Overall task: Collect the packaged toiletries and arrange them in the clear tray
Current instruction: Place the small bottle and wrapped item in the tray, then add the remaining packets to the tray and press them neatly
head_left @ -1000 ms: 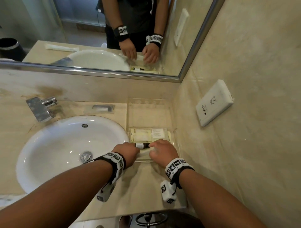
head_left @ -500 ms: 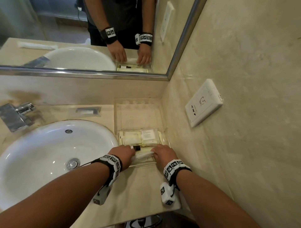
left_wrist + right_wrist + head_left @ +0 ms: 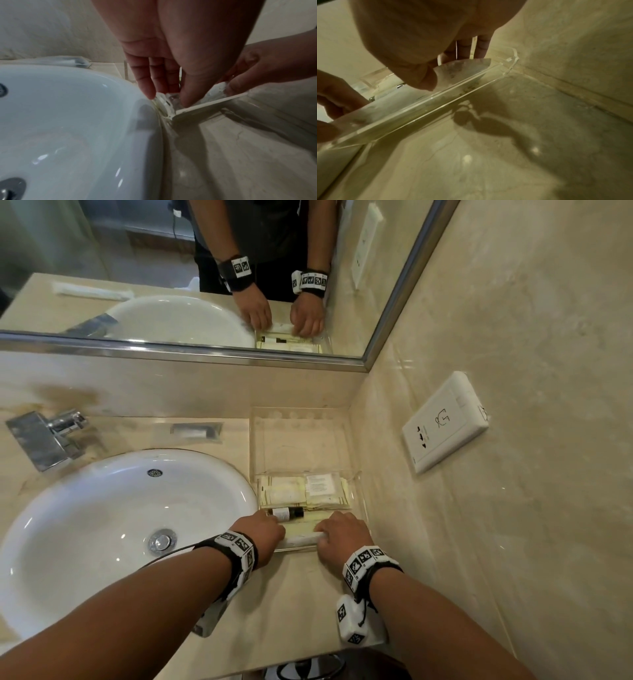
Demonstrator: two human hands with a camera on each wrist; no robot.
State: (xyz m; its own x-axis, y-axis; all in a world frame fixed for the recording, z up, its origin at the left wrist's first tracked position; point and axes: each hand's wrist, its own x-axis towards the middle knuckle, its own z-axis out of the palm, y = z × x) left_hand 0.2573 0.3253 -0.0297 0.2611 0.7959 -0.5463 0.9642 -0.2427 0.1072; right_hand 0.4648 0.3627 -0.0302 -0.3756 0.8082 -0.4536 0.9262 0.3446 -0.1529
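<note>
A clear tray [image 3: 301,446] stands on the counter in the corner, right of the sink. Its near half holds cream packets [image 3: 305,491] and a small dark bottle [image 3: 286,512] lying flat. A long white wrapped packet [image 3: 301,539] lies along the tray's near wall [image 3: 436,100]. My left hand [image 3: 263,530] pinches its left end [image 3: 169,97]. My right hand [image 3: 337,534] holds its right end, thumb on the near side and fingers behind [image 3: 453,70]. The packet's serrated end [image 3: 462,69] shows under my right fingers.
The white sink [image 3: 120,525] lies left of the tray, with a chrome tap [image 3: 48,436] behind it. A clear packet [image 3: 197,432] with a dark item lies behind the sink. A wall socket [image 3: 445,422] is on the right wall. The mirror reflects a long white packet [image 3: 92,290].
Both hands have stayed on the white packet at the tray's near end. Only the head view has shifted a little.
</note>
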